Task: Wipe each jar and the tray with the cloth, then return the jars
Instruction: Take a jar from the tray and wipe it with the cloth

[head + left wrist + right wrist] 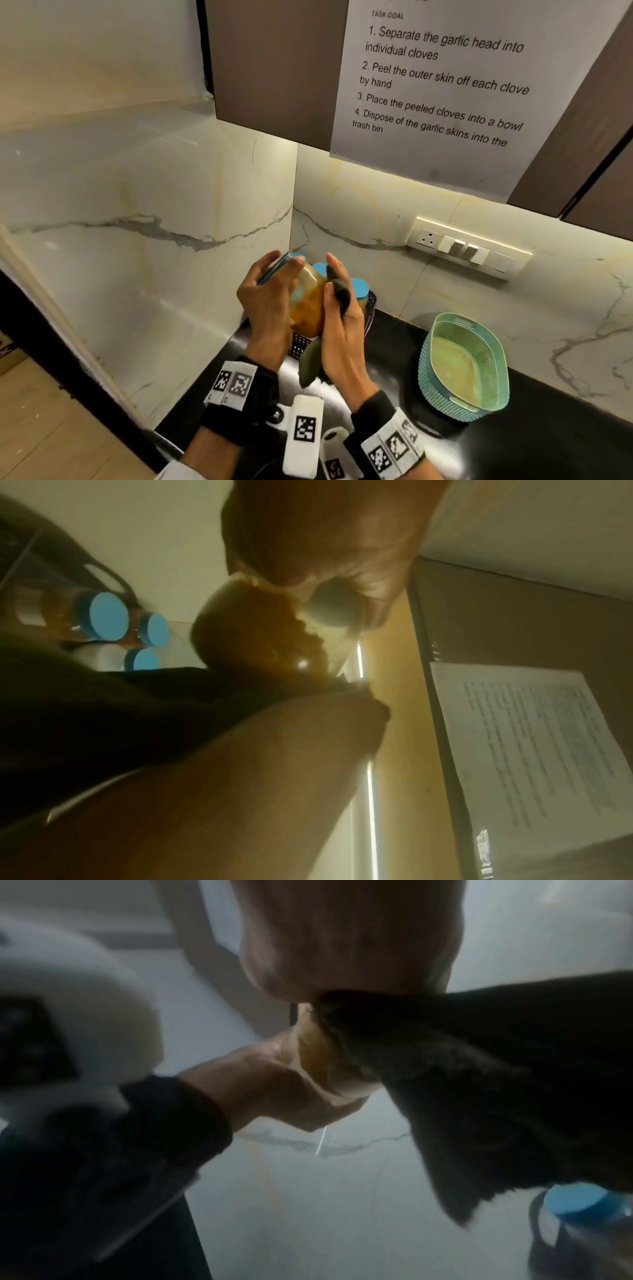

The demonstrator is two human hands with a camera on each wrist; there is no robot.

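Jar sits mid-frame in the head view, lifted off the counter and tilted, blue lid toward the upper left. Clear walls, orange-brown contents filling most of it, so we judge it moderately heavy, rigid and smooth. It could slip if the wall is greasy. Glass or plastic: cannot tell.

Left hand has fingers curled round the lid end and upper body of the jar. That looks like the right hold to us: the lid rim gives an edge to brace against, better than the bare wall.

Right hand presses the dark green cloth against the jar's right side. Fingers are mostly straight, with the thumb pinning the cloth to the palm. The cloth is soft and limp; its tail hangs below the hand toward lower centre of the frame.

Just behind the jar sits the dark tray, with other blue-lidded jars standing in it, three visible in the left wrist view.

To the lower right on the black counter, well apart, is a teal basket. A paper sheet hangs on the cabinet at upper right.

We'd keep the jar over the counter while wiping.
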